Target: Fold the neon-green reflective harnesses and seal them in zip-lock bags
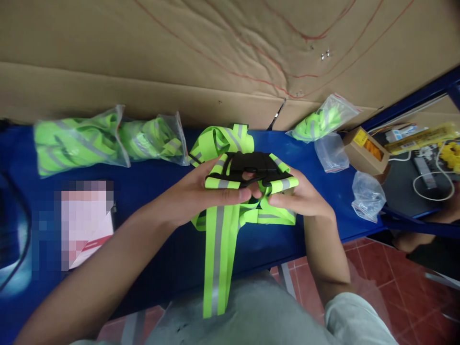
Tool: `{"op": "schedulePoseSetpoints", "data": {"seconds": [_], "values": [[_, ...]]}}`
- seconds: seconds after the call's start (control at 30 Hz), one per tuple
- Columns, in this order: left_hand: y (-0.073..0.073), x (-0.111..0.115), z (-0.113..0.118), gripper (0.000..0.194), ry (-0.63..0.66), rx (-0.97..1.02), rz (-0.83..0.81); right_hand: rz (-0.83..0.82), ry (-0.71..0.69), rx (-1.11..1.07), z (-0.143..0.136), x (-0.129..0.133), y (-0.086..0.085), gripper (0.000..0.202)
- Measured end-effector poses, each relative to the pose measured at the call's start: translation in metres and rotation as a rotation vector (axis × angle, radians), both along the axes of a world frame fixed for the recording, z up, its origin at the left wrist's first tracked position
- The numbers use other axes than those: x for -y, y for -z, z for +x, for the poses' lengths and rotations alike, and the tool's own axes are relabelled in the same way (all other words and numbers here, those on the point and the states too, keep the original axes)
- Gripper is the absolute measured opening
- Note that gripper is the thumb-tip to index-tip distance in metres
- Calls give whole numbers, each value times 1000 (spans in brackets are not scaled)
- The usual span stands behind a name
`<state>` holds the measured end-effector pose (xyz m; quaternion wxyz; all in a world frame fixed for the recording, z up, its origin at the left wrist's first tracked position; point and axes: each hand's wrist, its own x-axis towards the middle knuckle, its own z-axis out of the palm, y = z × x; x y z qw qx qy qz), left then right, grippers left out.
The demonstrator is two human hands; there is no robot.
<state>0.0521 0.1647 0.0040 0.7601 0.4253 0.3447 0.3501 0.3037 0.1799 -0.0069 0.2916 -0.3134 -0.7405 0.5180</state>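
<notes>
A black plastic side-release buckle (pixel 253 164) sits between my hands, with neon-green reflective strap (pixel 221 239) threaded through both ends. My left hand (pixel 201 194) is closed on the strap at the buckle's left end, thumb lying along the front. On the other end, my right hand (pixel 305 194) pinches the strap, with its thumb in front too. Whether the buckle's halves are fully clicked together I cannot tell. One length of strap hangs over the table edge toward my lap; more loops (pixel 224 139) lie bunched behind my hands.
Two clear bags of green strap (pixel 77 141) (pixel 153 139) lie at the back left of the blue table (pixel 273 244). At the back right are another filled bag (pixel 321 120), crumpled plastic bags (pixel 368 194) and a cardboard box (pixel 366 151). Another person's hand (pixel 413 239) shows at far right.
</notes>
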Motion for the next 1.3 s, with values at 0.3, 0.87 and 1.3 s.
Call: {"op": "schedulePoseSetpoints", "data": {"seconds": [0.3, 0.87, 1.3], "values": [[-7, 1, 8, 34, -30, 65, -4, -401, 85, -233, -7, 7, 15, 26], [24, -6, 12, 44, -62, -292, 368, -170, 501, -214, -49, 13, 36, 43], [29, -6, 11, 46, -112, -72, -23, 287, 161, 150, -30, -29, -23, 69]]}}
